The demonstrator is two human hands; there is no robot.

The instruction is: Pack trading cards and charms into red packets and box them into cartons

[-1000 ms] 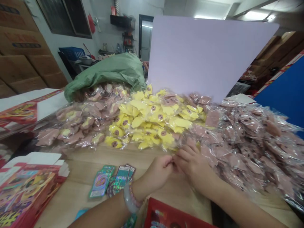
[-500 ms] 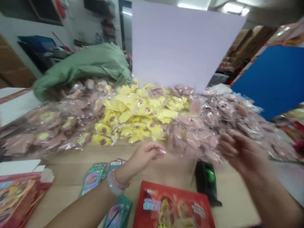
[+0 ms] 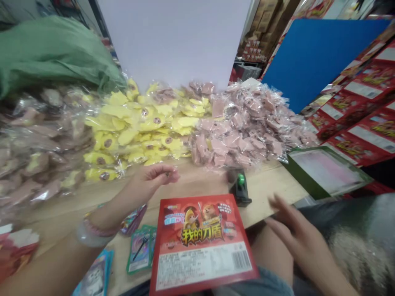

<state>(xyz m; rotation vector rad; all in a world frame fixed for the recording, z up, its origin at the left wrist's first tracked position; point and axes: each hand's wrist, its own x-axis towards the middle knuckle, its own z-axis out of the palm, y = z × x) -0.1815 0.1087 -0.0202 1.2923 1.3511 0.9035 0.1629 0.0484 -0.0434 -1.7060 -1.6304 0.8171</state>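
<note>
Over a pale wooden desk [image 3: 265,201], the left hand [image 3: 154,179] curls nearly closed, fingertips pinched, its hold unclear, just beyond a flat red printed snack packet [image 3: 200,246]; the right hand [image 3: 296,236], fingers spread open and empty, sits near the packet's right edge.

The printed carton [image 3: 200,242] was red with yellow lettering and a white barcode panel. The yellow packets [image 3: 135,127] carried brown spots, beside dusty-pink packets [image 3: 243,131]. Behind them lay a pale green sack [image 3: 52,53] and a deep blue board [image 3: 317,61].
</note>
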